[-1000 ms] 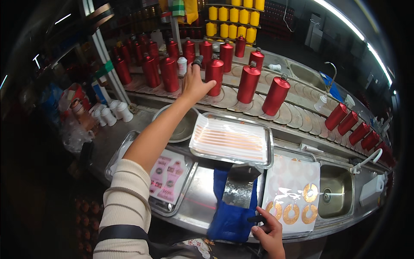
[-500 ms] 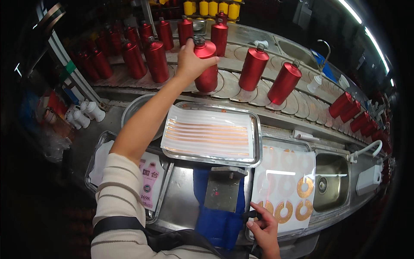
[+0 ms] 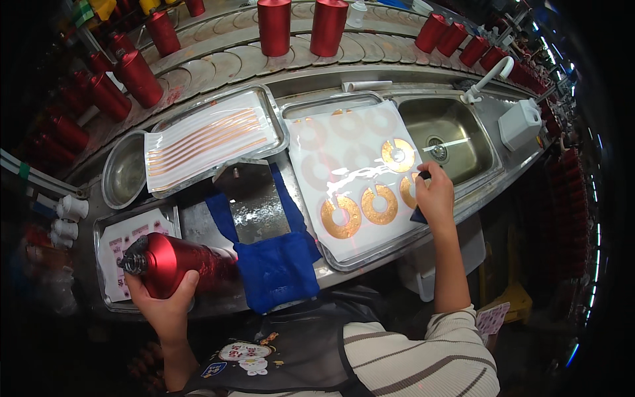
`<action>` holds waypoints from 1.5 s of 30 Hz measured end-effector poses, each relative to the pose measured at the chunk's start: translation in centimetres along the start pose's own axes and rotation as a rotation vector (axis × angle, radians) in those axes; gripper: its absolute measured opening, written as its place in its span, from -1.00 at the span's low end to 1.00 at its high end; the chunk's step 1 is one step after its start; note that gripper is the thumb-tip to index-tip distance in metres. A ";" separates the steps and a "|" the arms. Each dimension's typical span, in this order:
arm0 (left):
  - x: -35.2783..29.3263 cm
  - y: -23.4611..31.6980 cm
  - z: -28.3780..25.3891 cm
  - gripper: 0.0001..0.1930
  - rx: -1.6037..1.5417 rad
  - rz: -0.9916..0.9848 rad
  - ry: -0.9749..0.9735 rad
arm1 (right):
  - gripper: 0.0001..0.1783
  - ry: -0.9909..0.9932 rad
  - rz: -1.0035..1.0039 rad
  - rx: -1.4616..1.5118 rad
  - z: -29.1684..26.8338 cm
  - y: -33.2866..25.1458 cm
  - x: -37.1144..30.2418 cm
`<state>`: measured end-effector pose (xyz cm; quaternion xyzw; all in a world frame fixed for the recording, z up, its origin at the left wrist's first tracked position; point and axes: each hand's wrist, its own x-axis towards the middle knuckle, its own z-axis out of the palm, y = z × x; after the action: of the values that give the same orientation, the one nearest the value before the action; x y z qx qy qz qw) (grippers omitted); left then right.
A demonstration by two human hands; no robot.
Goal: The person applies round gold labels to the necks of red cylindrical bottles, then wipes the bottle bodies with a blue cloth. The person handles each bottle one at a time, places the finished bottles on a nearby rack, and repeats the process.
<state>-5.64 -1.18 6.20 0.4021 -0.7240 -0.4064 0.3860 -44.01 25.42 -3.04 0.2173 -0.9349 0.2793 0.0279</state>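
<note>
My left hand (image 3: 169, 306) grips a shiny red bottle (image 3: 173, 262), held on its side low over the counter's front left, its open neck pointing left. My right hand (image 3: 434, 195) rests on the right edge of a white sheet (image 3: 350, 165) with gold ring-shaped stickers (image 3: 379, 203), and pinches a small dark tool (image 3: 423, 176). That sheet lies in a steel tray (image 3: 331, 261). A blue cloth (image 3: 274, 264) under a shiny metal block (image 3: 254, 202) lies between my hands.
Another tray (image 3: 274, 112) holds a sheet of gold strip stickers (image 3: 208, 140). A steel bowl (image 3: 124, 173), a tray of pink labels (image 3: 122, 246), a sink (image 3: 450, 132) with tap and many red bottles (image 3: 274, 26) on the curved conveyor behind.
My left hand took a red bottle off the conveyor and brought it down to the counter's front left. My right hand stays at the ring sticker sheet. The view tilted downward.
</note>
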 end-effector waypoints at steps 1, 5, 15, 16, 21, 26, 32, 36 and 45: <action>-0.8 -0.1 0.6 -0.20 0.037 0.003 0.030 | -0.65 0.030 0.006 -0.043 0.1 2.3 1.0; -2.5 1.2 2.2 -0.24 0.048 -0.032 0.085 | -0.50 0.078 -0.021 -0.171 1.2 4.0 4.8; -1.5 -1.4 -4.5 0.07 -0.183 -0.023 -0.338 | -0.84 -0.066 -0.038 0.054 3.4 7.9 10.1; -0.1 -1.2 -4.1 0.12 -0.303 0.004 -0.396 | -0.85 -0.029 -0.092 -0.015 3.0 6.8 9.5; 0.8 -6.7 -4.2 0.23 -0.365 0.023 -0.532 | -0.86 0.066 -0.272 0.068 1.5 4.8 9.6; -3.1 -4.5 -2.3 0.14 -0.175 -0.039 -0.238 | -0.82 0.078 -0.026 0.370 1.9 16.1 16.4; -6.1 -3.9 1.3 0.05 0.004 0.048 0.003 | -0.64 -0.053 0.291 -0.089 7.5 29.1 19.2; -3.4 -1.4 -0.4 0.17 -0.253 0.148 -0.096 | -0.59 -0.086 0.262 0.023 9.4 30.1 21.3; -0.8 -2.0 -0.8 -0.03 -0.072 0.221 -0.222 | -0.73 -0.073 0.044 0.189 -1.2 18.1 18.8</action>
<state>-4.10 -1.41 4.54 0.2586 -0.7871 -0.4290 0.3600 -68.68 32.27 -7.96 0.2086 -0.9093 0.3585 -0.0328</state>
